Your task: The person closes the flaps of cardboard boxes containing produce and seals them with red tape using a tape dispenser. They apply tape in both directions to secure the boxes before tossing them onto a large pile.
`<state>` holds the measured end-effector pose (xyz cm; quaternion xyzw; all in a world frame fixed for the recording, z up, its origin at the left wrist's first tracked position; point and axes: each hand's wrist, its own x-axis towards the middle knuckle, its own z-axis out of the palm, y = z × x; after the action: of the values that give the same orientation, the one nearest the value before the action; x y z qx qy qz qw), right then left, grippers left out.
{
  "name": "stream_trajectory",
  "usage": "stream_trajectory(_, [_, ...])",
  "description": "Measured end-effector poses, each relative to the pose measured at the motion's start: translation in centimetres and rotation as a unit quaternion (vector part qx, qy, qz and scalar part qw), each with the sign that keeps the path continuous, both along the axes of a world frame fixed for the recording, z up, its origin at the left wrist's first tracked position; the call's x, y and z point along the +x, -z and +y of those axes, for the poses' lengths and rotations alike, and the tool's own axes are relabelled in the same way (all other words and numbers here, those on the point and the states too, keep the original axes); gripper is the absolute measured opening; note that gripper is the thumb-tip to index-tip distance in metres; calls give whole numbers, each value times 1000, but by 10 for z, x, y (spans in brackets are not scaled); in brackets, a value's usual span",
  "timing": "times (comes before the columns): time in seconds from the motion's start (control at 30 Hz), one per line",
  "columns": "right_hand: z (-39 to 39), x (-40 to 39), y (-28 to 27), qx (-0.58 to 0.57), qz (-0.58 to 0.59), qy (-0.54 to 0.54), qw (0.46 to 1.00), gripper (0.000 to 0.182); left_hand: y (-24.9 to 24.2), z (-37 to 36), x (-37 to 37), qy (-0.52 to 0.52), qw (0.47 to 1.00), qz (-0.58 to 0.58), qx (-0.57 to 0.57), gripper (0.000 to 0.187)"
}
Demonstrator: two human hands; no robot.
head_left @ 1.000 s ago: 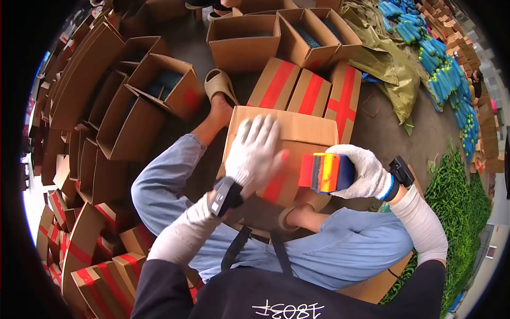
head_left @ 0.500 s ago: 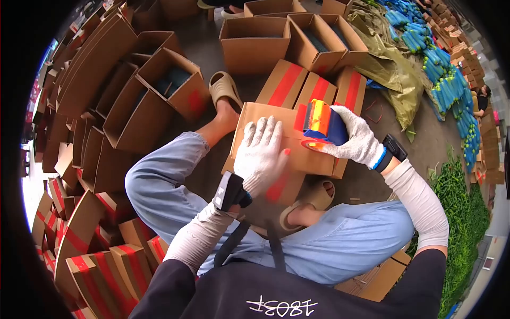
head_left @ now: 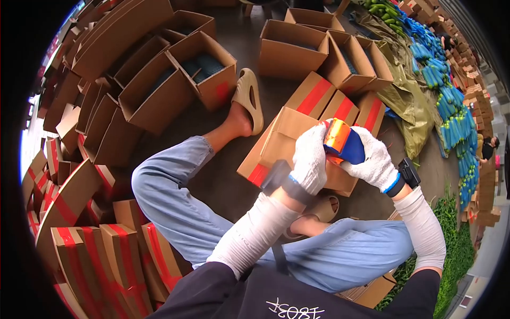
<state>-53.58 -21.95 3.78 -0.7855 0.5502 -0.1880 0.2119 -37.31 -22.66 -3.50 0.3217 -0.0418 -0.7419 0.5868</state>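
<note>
My right hand (head_left: 374, 162), in a white knit glove, is wrapped round a blue tape dispenser (head_left: 353, 150) with a shiny orange top part. My left hand (head_left: 309, 159), gloved the same way, is closed against the dispenser's left side; its fingertips are partly hidden there. Both hands are above a closed cardboard box (head_left: 284, 133) between my legs. That box has bare brown flaps on top, and a strip of red tape shows at its near left corner. Just beyond it lie several boxes (head_left: 313, 95) sealed with red tape.
Open cardboard boxes (head_left: 295, 56) stand ahead, and more open ones (head_left: 156, 101) are at the left. Red-taped boxes (head_left: 93, 260) are stacked at the lower left. On the right are an olive sheet (head_left: 409, 106), blue-wrapped green vegetables (head_left: 451, 133) and a green pile (head_left: 451, 250).
My left hand has left its flat, spread position on the box and closed at the dispenser. The dispenser has shifted slightly in my right hand's grip. The view has turned and the box sits more tilted.
</note>
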Motion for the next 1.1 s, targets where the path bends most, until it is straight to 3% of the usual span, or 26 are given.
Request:
stream_trajectory(0.03, [-1, 5, -2, 5, 1, -8, 1000, 68, 9, -1, 6, 10, 1000, 15, -6, 24])
stream_trajectory(0.07, [-2, 10, -6, 9, 3, -17, 1000, 68, 12, 0, 14, -40, 985, -122, -114, 22])
stream_trajectory(0.1, [-4, 14, -9, 13, 5, -26, 1000, 67, 17, 0, 23, -89, 938, -256, -217, 21])
stream_trajectory(0.13, [-5, 14, -12, 14, 3, -41, 999, 69, 21, -1, 30, -122, 919, -295, -232, 21])
stream_trajectory(0.2, [-6, 7, -17, 22, 2, -69, 997, 73, 1, -20, 74, -142, 985, -75, -62, 23])
stream_trajectory(0.23, [-4, 7, -21, 53, -14, -40, 998, 71, 1, -30, 105, -166, 986, 13, -6, 25])
stream_trajectory(0.27, [-3, 5, -20, 37, 0, -25, 999, 69, 10, -36, 137, -156, 988, 12, 2, 24])
stream_trajectory(0.3, [-6, 0, -15, 29, -3, -37, 999, 68, 60, -51, 157, -120, 993, -4, -21, 22])
stream_trajectory(0.33, [-9, -1, -9, 25, -7, -48, 998, 66, 81, -49, 156, -105, 994, -15, 4, 23])
stream_trajectory(0.4, [-6, 6, -8, 26, 2, -50, 998, 66, 107, -39, 140, -77, 988, -102, 83, 24])
stream_trajectory(0.43, [-9, 6, -10, 21, 9, -50, 998, 66, 153, -31, 130, -52, 954, -292, -47, 26])
stream_trajectory(0.53, [-6, -7, 0, -6, -31, -60, 998, 65, 169, -32, 140, 209, 810, -529, -142, 32])
stream_trajectory(0.57, [-6, -7, -5, 18, -35, -55, 998, 59, 173, -31, 143, 243, 771, -572, -138, 37])
stream_trajectory(0.63, [-6, -9, 2, 8, -40, -53, 998, 63, 171, -34, 141, 181, 775, -602, -60, 57])
stream_trajectory(0.67, [-7, -10, 5, -7, -37, -55, 998, 65, 179, -36, 138, 98, 768, -626, -95, 68])
stream_trajectory(0.7, [-7, -10, 5, 27, -71, -53, 996, 67, 154, -43, 135, 106, 809, -552, -169, 72])
stream_trajectory(0.73, [-7, -10, 3, 12, -45, -57, 997, 69, 40, -34, 132, 201, 764, -595, -152, 76])
stream_trajectory(0.77, [-6, -9, 1, 7, -42, -53, 998, 66, 25, -34, 112, 165, 587, -725, -321, 75])
stream_trajectory(0.8, [-6, -7, -2, 4, -36, -53, 998, 63, 23, -32, 83, 157, 401, -821, -374, 73])
stream_trajectory(0.87, [-16, 6, -20, 38, 95, -53, 993, 56, 35, -28, 63, 149, 243, -881, -378, 74])
stream_trajectory(0.93, [-38, 27, -41, 116, 313, -90, 938, 61, 89, -53, 74, 40, 218, -873, -434, 74])
stream_trajectory(0.97, [-45, 36, -38, 85, 315, -123, 937, 52, 110, -53, 75, 3, 211, -856, -472, 74])
stream_trajectory(1.0, [-55, 47, -25, 69, 308, -160, 935, 51, 36, -33, 63, 179, 244, -876, -375, 76])
stream_trajectory(1.07, [-63, 41, -25, 111, 263, -169, 943, 52, 26, -30, 66, 161, 270, -864, -392, 74])
stream_trajectory(1.1, [-54, 20, -35, 136, 294, -146, 935, 54, 47, -39, 66, 139, 244, -880, -384, 70])
